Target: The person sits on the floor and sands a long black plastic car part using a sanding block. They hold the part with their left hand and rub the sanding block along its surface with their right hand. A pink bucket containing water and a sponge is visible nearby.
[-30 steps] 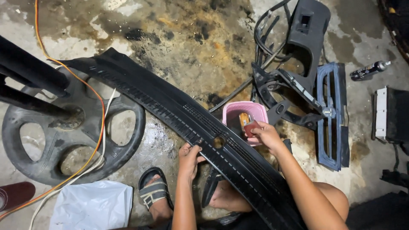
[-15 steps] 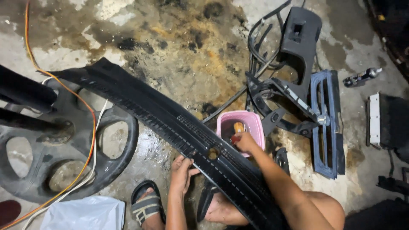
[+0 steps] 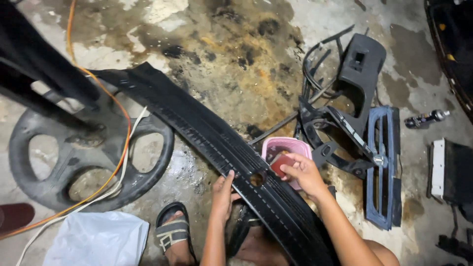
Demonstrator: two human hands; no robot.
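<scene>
A long black ribbed plastic panel lies diagonally across my lap and the stained concrete floor. My left hand grips its near edge beside a round hole in the panel. My right hand is on the far side of the panel, fingers closed on a small reddish pad held over a pink plastic tub.
A black round stand base with orange and white cables sits at left. Black trim parts and a slotted grille lie at right, with a small tool beyond. A white bag and my sandalled foot are near.
The view has shifted slightly. My right hand has lifted the reddish pad out of the pink tub toward the panel; my left hand stays on the panel edge.
</scene>
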